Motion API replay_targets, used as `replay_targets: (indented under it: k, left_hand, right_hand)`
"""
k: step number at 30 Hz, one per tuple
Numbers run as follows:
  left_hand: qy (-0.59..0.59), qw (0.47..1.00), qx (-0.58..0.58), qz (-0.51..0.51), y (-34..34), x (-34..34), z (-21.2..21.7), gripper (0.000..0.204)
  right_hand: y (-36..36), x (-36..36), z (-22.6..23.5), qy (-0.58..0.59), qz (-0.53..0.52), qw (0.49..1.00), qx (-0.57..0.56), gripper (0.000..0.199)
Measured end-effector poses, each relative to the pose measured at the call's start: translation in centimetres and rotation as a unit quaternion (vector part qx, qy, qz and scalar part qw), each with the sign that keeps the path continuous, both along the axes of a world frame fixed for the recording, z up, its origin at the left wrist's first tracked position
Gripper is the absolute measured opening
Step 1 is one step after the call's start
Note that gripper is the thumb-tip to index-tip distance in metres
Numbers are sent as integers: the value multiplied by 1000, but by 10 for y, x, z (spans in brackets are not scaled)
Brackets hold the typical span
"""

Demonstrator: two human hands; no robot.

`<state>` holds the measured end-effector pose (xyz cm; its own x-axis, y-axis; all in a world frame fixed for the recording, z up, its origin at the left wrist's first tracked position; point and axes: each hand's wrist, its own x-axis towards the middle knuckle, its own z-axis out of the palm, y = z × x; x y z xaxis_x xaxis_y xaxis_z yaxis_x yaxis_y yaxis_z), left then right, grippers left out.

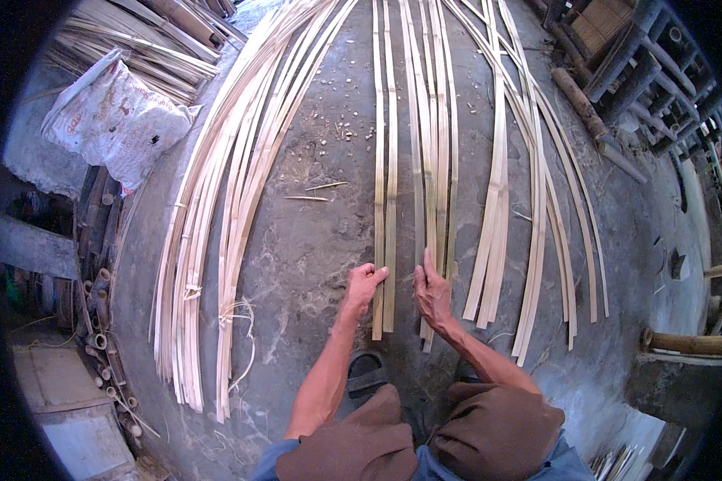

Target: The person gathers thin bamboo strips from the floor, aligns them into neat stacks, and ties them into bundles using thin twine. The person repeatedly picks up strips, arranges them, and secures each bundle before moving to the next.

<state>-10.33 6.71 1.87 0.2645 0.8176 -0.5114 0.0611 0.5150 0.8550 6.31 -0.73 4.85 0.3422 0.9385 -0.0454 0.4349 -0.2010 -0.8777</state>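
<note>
Two long, pale split-bamboo strips (379, 200) run away from me along the floor. At their near ends my left hand (365, 289) is closed, its thumb against the strips and its curled fingers partly hidden. To the right lies a group of several bamboo strips (431, 176), some greenish. My right hand (433, 295) is closed around part of this group, index finger pointing along the strips and thumb on their left side. How many strips it grips I cannot tell. The two hands are a short gap apart, in front of my knees.
On the left lies a thick bundle of strips (192, 280), tied near its end. More strips (489, 240) fan out on the right. A white sack (116, 116) rests at upper left, near stacked bamboo (128, 48). Bamboo poles (586, 112) and racks line the right side. Small chips (341, 132) litter the concrete.
</note>
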Motion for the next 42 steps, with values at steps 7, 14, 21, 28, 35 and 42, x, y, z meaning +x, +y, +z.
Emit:
replay_targets:
  k: [7, 14, 21, 28, 35, 42]
  left_hand:
    - [25, 1000, 13, 4, -3, -5, -12, 19]
    - [39, 999, 29, 7, -9, -6, -18, 21]
    - [280, 933, 226, 19, -5, -21, -17, 31]
    - [172, 965, 196, 36, -26, 10, 14, 35]
    - [-32, 999, 3, -32, -52, 16, -6, 21]
    - [-44, 995, 72, -50, -18, 18, 8, 17]
  right_hand:
    - [-21, -25, -4, 174, -11, 979, -105, 56]
    - [-33, -28, -28, 68, 33, 991, -108, 56]
    - [-36, -38, -10, 105, 11, 993, -48, 53]
    - [-28, -32, -25, 1, 76, 996, 56, 48]
    - [8, 27, -27, -227, 21, 974, 12, 58]
    - [15, 54, -26, -94, 11, 995, 27, 54]
